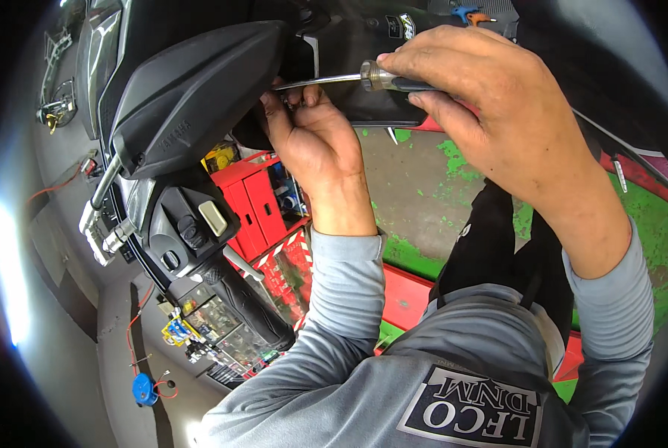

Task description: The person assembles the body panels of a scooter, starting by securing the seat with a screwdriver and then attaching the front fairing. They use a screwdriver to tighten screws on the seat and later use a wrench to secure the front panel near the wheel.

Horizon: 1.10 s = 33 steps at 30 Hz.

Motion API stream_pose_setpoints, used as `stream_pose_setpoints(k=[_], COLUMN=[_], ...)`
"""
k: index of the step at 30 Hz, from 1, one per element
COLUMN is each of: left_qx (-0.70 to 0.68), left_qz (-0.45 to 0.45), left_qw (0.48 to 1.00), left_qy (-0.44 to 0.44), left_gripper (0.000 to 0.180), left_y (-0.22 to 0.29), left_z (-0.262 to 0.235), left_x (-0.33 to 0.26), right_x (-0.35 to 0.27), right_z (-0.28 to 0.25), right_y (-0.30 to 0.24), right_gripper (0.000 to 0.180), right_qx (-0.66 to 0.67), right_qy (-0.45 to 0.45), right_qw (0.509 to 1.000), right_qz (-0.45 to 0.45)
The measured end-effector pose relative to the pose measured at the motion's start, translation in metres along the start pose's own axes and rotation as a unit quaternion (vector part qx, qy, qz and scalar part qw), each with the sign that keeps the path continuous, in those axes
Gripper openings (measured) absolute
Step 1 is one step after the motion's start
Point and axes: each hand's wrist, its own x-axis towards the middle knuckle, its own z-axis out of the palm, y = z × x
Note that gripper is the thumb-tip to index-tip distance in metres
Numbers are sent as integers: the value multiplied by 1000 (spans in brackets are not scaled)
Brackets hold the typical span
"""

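My right hand [491, 97] grips the handle of a screwdriver [326, 80], with its metal shaft pointing left. The tip of the shaft reaches my left hand [315, 138], which is palm up with curled fingers behind a black rear-view mirror [192, 97]. Those fingertips are partly hidden by the mirror and shadow, and what they pinch is too small to make out. Dark scooter bodywork [371, 67] lies just beyond both hands.
A handlebar grip [248, 306] with a switch housing [188, 228] and brake lever stands left of my left forearm. Below are a red cabinet [248, 205] and a green-and-grey worn floor [416, 198]. Blue and orange-handled tools [472, 16] lie at the far side.
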Motion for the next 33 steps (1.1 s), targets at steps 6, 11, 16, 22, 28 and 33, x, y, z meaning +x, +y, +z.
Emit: stream_pose_setpoints(k=[6,11,16,22,28,33], left_qx=[-16,-24,63,0,-68,-84], left_qz=[19,10,77,41,18,17], left_qw=[996,993,977,975,973,980], left_qy=[89,119,188,217,222,180], left_gripper=[15,12,22,23,12,3], left_y=[2,-2,-11,-7,-33,-49], left_z=[14,-11,24,45,26,6], left_x=[-2,5,-10,-17,-11,-9], right_x=[22,36,41,48,42,56], right_z=[-14,-24,-20,-22,-44,-29], right_y=[-15,-37,-56,-55,-67,-63], right_gripper=[37,32,28,31,34,40], right_qx=[-10,-10,-76,31,-81,75], right_qy=[-32,-54,-32,-75,-122,-87], right_qw=[999,998,992,985,987,924], right_qz=[-29,-8,93,153,61,365])
